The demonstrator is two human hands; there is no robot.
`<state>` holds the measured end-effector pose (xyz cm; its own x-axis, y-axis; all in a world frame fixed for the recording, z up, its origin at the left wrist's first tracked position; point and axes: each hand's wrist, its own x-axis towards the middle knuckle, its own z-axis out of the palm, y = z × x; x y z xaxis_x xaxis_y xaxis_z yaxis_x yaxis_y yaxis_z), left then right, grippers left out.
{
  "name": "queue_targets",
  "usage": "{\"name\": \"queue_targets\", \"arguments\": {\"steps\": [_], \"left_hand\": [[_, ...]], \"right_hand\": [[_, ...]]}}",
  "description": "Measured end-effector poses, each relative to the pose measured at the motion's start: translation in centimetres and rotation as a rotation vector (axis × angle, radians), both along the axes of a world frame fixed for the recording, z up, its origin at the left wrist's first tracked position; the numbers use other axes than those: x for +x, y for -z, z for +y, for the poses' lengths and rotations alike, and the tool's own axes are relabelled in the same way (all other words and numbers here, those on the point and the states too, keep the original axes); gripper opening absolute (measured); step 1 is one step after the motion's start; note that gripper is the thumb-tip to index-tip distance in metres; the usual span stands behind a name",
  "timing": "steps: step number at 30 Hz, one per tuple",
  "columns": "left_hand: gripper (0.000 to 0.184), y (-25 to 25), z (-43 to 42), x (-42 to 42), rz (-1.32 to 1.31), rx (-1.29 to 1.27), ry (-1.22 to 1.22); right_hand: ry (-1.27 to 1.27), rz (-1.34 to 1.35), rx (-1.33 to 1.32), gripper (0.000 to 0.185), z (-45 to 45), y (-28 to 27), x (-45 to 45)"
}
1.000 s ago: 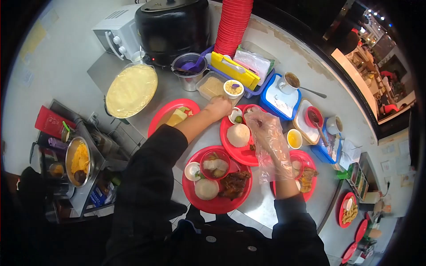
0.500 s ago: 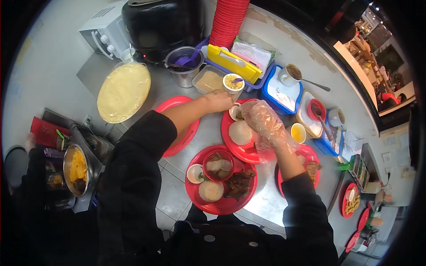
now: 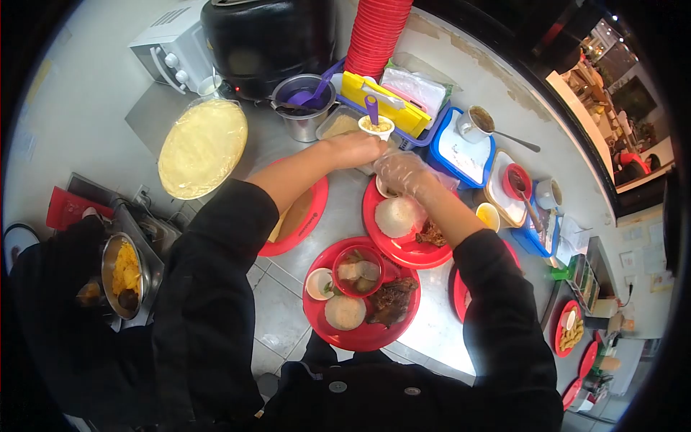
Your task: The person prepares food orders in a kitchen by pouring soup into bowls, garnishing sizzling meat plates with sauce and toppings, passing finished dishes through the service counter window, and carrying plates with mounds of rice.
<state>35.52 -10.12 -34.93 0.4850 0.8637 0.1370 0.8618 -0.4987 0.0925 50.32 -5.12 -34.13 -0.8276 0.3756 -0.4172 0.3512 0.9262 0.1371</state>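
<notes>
My left hand (image 3: 362, 149) is closed round a small white cup (image 3: 386, 134) of chopped yellowish bits, and a purple spoon (image 3: 371, 108) stands up in it. My right hand (image 3: 404, 173), in a clear plastic glove, is bent in close to my left hand, its fingertips partly hidden; what they hold, if anything, does not show. Below it lies a red plate (image 3: 371, 219) with a mound of rice (image 3: 395, 217), browned meat (image 3: 432, 234) and a small white cup partly covered by my hand. Nearer me, another red plate (image 3: 327, 257) carries rice, dark meat, a sauce cup and a red bowl of soup (image 3: 358, 271).
A red plate (image 3: 314, 216) sits under my left forearm, another (image 3: 461, 295) under my right. Behind stand a metal pot (image 3: 302, 128), a yellow holder (image 3: 389, 108), blue-rimmed tubs (image 3: 461, 151) and stacked red plates (image 3: 378, 39). A co-worker's dark sleeve (image 3: 79, 248) is at left.
The white cup has tipped and its spoon now points up. My gloved right hand has moved left and up to my left hand, uncovering meat on the plate. The co-worker at left has moved closer.
</notes>
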Motion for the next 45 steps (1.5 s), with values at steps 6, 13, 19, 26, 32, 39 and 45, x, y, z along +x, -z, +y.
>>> {"name": "queue_targets", "arguments": {"steps": [6,13,19,26,32,39,45], "left_hand": [[0.015,-2.3,0.0,0.0,-0.026,-0.127,-0.066],[0.016,-1.9,0.7,-0.4,0.006,-0.137,-0.059],[0.017,-1.3,1.3,-0.7,-0.051,-0.114,-0.021],[0.018,-2.6,1.1,-0.7,-0.094,-0.14,-0.095],[0.022,-1.6,1.3,-0.9,-0.254,-0.214,-0.06],[0.023,-8.3,-5.8,1.0,-0.377,-0.325,-0.137],[0.018,-13.3,-20.1,-1.4,-0.77,0.037,-0.352]], "right_hand": [[0.149,0.379,-0.184,0.027,3.5,6.1,-1.7],[0.416,0.587,-0.264,0.038,0.9,2.8,-2.0],[0.386,0.648,-0.412,0.033,0.9,2.6,-2.1],[0.203,0.649,-0.027,0.025,0.4,6.7,-1.0],[0.927,1.44,-1.282,0.008,-7.0,4.3,-2.2],[0.325,1.089,-1.169,0.016,-11.4,5.5,-7.5],[-0.011,1.195,-1.295,0.025,-13.2,3.8,-9.2]]}}
